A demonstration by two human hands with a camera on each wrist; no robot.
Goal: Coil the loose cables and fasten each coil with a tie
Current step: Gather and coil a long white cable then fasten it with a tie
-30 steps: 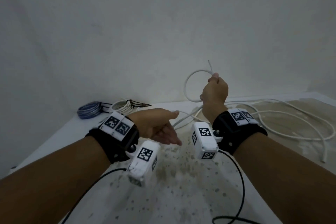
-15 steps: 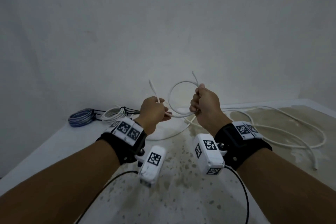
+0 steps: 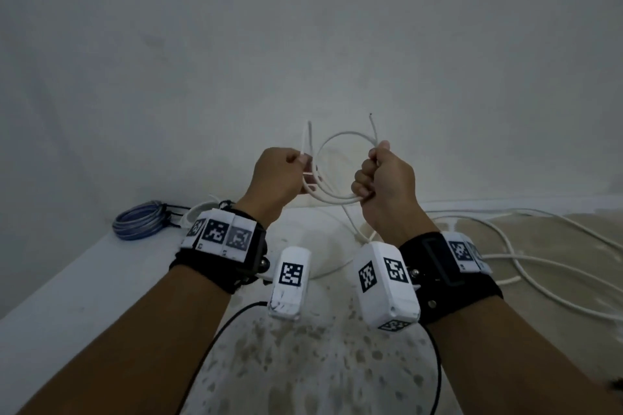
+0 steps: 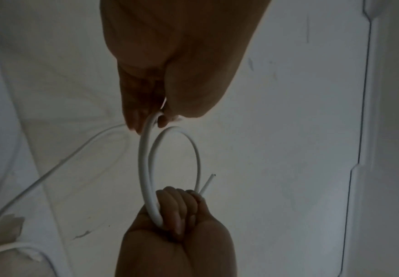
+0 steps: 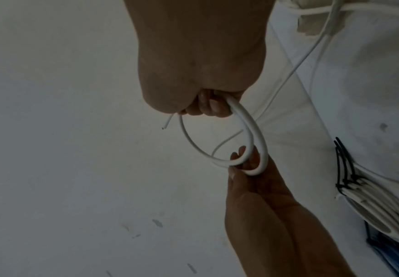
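A white cable forms a small coil of about two turns, held up in front of the wall between my hands. My right hand grips the coil's right side in a fist, and the cable's cut end pokes up above it. My left hand pinches the left side, where a strand sticks upward. In the left wrist view my left hand pinches the top of the coil. The right wrist view has my right hand curled around the coil.
The remaining loose white cable sprawls over the table's right side. At the back left lie a blue coil and a white coil bound with black ties. The table's left edge runs diagonally; a wall stands close behind.
My left hand, open and empty a second ago, has come up and taken hold of the cable. A second turn has been added to the coil, and both hands have drawn closer.
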